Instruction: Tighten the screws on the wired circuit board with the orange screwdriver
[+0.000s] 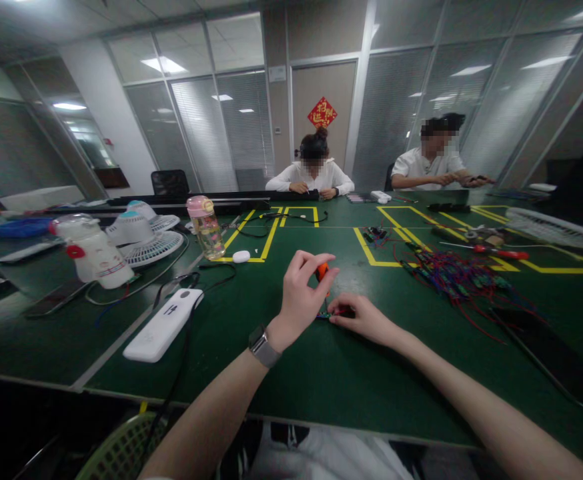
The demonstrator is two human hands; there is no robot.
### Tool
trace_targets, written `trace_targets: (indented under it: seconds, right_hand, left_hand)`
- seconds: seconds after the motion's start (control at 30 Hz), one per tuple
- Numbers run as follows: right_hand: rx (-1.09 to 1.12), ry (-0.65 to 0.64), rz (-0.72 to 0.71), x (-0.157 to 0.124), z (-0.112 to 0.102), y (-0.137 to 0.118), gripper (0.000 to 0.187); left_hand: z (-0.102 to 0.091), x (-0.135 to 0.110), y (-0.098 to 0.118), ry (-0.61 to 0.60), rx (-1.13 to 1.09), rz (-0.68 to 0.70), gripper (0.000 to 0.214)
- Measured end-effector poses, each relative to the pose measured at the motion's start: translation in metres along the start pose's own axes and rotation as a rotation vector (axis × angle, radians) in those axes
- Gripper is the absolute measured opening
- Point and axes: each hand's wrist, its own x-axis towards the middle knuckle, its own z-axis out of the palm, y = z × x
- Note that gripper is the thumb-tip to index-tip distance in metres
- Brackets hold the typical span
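**Orange-handled screwdriver stood tip-down on a small part, both hands closed on the work**

The small part point(327, 313) lies flat on the green table point(321, 380) at mid-frame, mostly hidden by fingers. The orange-handled screwdriver point(322, 271) stands on it, at its 12 o'clock. The left hand point(299, 297) pinches the handle top between thumb and fingertips. The right hand point(364, 319), at the part's 3 o'clock, presses its fingertips together on the part and pins it down. The driving looks midway: the tip seems engaged, but whether the screw is seated cannot be told. A heap of red and blue wired pieces point(451, 277) lies at 2 o'clock, well apart and apparently unworked. A white power bank point(164, 325) lies at 9 o'clock, and two seated people point(316, 175) are across the table at 12.
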Motion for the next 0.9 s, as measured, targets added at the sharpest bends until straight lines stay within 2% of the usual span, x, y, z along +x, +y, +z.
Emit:
trace_targets:
  seconds: [0.23, 0.53, 0.73, 0.9]
  right_hand:
    - [-0.023, -0.001, 0.003, 0.0003, -0.0007, -0.0001, 0.009]
    - [-0.006, 0.004, 0.001, 0.0000, -0.0006, 0.0006, 0.009]
    - [-0.003, 0.006, 0.006, 0.0002, -0.0003, 0.0007, 0.009]
    - [-0.006, 0.002, 0.000, 0.0006, -0.0003, 0.0019, 0.009]
  left_hand:
    - [-0.0010, -0.0019, 0.0022, -0.056, -0.068, 0.005, 0.035]
    - [-0.0002, -0.0004, 0.0005, 0.050, 0.034, 0.046, 0.017]
    - [-0.0016, -0.0009, 0.0001, -0.032, -0.046, 0.008, 0.031]
    - [-0.0011, -0.0004, 0.0003, 0.005, -0.006, 0.031, 0.024]
